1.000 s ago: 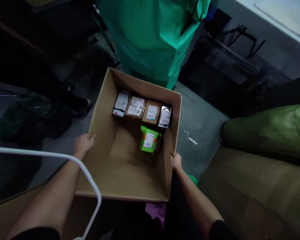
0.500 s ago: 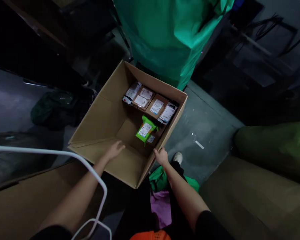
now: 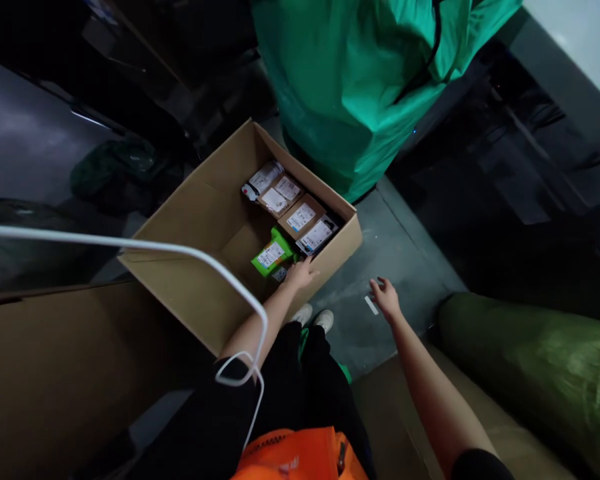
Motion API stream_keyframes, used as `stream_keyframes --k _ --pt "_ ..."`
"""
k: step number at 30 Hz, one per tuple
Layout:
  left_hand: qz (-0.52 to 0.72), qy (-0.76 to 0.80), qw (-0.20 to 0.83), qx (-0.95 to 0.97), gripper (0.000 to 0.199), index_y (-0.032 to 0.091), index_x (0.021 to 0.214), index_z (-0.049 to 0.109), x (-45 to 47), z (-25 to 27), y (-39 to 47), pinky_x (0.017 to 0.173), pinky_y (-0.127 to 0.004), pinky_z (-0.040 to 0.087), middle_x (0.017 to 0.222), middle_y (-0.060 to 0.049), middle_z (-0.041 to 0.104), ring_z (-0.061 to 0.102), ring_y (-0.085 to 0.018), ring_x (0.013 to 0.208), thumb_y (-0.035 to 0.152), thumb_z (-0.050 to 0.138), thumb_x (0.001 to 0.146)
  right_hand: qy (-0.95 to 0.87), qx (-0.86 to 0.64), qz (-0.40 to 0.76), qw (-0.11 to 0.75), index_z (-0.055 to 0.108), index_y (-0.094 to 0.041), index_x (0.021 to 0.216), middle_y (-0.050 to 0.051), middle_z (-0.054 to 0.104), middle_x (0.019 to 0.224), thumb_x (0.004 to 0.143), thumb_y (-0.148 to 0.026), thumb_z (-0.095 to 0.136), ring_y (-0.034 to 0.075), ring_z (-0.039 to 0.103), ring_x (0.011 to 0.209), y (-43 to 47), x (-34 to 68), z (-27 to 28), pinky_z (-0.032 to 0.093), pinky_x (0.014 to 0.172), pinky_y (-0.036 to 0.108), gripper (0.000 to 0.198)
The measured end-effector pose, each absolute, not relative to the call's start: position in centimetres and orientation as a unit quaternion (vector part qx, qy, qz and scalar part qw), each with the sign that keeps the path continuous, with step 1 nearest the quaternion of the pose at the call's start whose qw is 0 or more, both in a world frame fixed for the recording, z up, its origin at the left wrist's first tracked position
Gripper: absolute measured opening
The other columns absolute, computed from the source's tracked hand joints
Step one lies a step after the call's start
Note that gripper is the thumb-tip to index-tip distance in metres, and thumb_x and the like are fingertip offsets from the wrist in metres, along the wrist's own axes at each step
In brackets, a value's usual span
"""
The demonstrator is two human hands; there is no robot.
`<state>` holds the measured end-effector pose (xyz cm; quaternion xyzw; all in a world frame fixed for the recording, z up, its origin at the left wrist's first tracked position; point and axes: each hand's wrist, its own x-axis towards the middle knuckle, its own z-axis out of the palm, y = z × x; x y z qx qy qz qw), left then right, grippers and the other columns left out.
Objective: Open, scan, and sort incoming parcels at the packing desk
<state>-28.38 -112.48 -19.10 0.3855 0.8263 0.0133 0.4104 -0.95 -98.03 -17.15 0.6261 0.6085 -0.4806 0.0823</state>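
A large open cardboard box (image 3: 180, 263) stands tilted in front of me. Along its far right side lie several labelled parcels, among them a brown boxed parcel (image 3: 307, 203). A bright green plastic parcel (image 3: 279, 245) with a white label sits nearer to me in the box. My left hand (image 3: 299, 273) is on the box's near right wall, its fingers closed over the rim close to the green parcel. Right of the box, my right hand (image 3: 386, 299) hangs above the floor, fingers apart and holding nothing.
A tall green sack (image 3: 340, 93) stands just behind the box. A white bent rod (image 3: 200, 252) crosses the view at left. An olive-green wrapped bundle (image 3: 530, 360) lies at right. A white strip (image 3: 371, 305) is on the grey floor (image 3: 400, 247).
My right hand has let go of the box wall and moved right. My left hand has gone from inside the box to its right wall. The box appears shifted slightly left in view.
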Motion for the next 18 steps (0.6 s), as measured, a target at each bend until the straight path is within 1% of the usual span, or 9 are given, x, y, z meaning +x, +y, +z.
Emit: stream_keyframes --k 2,4,7,9,11,13,14,16,18 --pt "0.002 0.832 0.404 0.381 0.048 0.014 0.146 0.062 -28.3 -19.6 -109.8 0.104 -0.041 0.055 0.13 -0.024 0.075 0.072 -0.036 0.124 0.039 0.064 0.105 0.604 0.627 -0.487 0.073 0.05 -0.01 0.153 0.019 0.076 0.129 0.104 -0.047 0.051 0.021 0.079 0.095 -95.1 -1.6 -17.0 0.065 0.076 0.03 0.062" --pt "-0.004 0.833 0.402 0.379 0.039 0.014 0.138 0.068 -28.1 -19.9 -108.5 0.104 -0.042 0.055 0.126 -0.025 0.076 0.072 -0.036 0.122 0.036 0.057 0.107 0.623 0.613 -0.483 0.052 0.05 -0.011 0.153 0.019 0.074 0.134 0.103 -0.048 0.053 0.021 0.078 0.104 -91.8 -3.7 -16.9 0.065 0.083 0.032 0.063" --pt "-0.004 0.833 0.408 0.372 0.039 0.015 0.14 0.068 -27.7 -19.8 -107.5 0.102 -0.043 0.055 0.122 -0.023 0.077 0.075 -0.036 0.117 0.03 0.049 0.109 0.697 0.563 -0.444 0.017 0.056 -0.011 0.149 0.02 0.072 0.137 0.1 -0.047 0.059 0.025 0.075 0.116 -86.0 -9.6 -16.6 0.06 0.1 0.037 0.061" --pt "0.001 0.831 0.42 0.366 0.042 0.016 0.144 0.066 -27.4 -19.8 -106.4 0.101 -0.043 0.056 0.119 -0.022 0.078 0.076 -0.035 0.115 0.029 0.047 0.109 0.76 0.515 -0.396 0.021 0.058 -0.008 0.147 0.023 0.07 0.141 0.098 -0.046 0.064 0.028 0.071 0.124 -82.2 -15.0 -16.5 0.056 0.108 0.04 0.062" --pt "0.011 0.825 0.437 0.358 0.043 0.014 0.145 0.066 -26.9 -19.9 -104.5 0.1 -0.044 0.057 0.116 -0.023 0.079 0.076 -0.035 0.114 0.03 0.045 0.11 0.814 0.461 -0.345 0.071 0.057 -0.007 0.148 0.025 0.068 0.143 0.096 -0.046 0.069 0.032 0.067 0.131 -78.8 -20.8 -16.7 0.053 0.111 0.043 0.066" --pt "0.023 0.818 0.457 0.35 0.045 0.012 0.146 0.065 -26.2 -20.3 -101.9 0.099 -0.044 0.057 0.115 -0.024 0.078 0.076 -0.036 0.113 0.029 0.044 0.11 0.846 0.415 -0.291 0.167 0.057 -0.009 0.149 0.024 0.069 0.141 0.095 -0.046 0.075 0.035 0.067 0.131 -76.2 -26.0 -17.2 0.053 0.111 0.046 0.068" --pt "0.03 0.813 0.468 0.346 0.045 0.011 0.147 0.065 -25.9 -20.5 -100.6 0.098 -0.045 0.058 0.116 -0.024 0.078 0.076 -0.037 0.113 0.028 0.044 0.11 0.852 0.4 -0.259 0.218 0.059 -0.011 0.148 0.024 0.071 0.138 0.095 -0.044 0.075 0.036 0.068 0.129 -75.0 -28.1 -17.6 0.054 0.108 0.047 0.065" --pt "0.043 0.806 0.487 0.335 0.047 0.01 0.151 0.061 -25.1 -20.7 -97.9 0.096 -0.045 0.058 0.118 -0.026 0.077 0.077 -0.037 0.112 0.025 0.043 0.11 0.853 0.384 -0.198 0.293 0.066 -0.013 0.141 0.024 0.072 0.133 0.1 -0.036 0.069 0.037 0.071 0.125 -72.9 -31.0 -18.3 0.056 0.104 0.048 0.047" --pt "0.057 0.8 0.504 0.321 0.05 0.008 0.155 0.056 -24.2 -20.7 -95.9 0.094 -0.045 0.059 0.121 -0.027 0.076 0.077 -0.037 0.112 0.021 0.042 0.109 0.854 0.372 -0.163 0.325 0.073 -0.013 0.13 0.025 0.073 0.13 0.105 -0.032 0.058 0.036 0.073 0.122 -70.8 -31.7 -18.6 0.056 0.102 0.046 0.034"
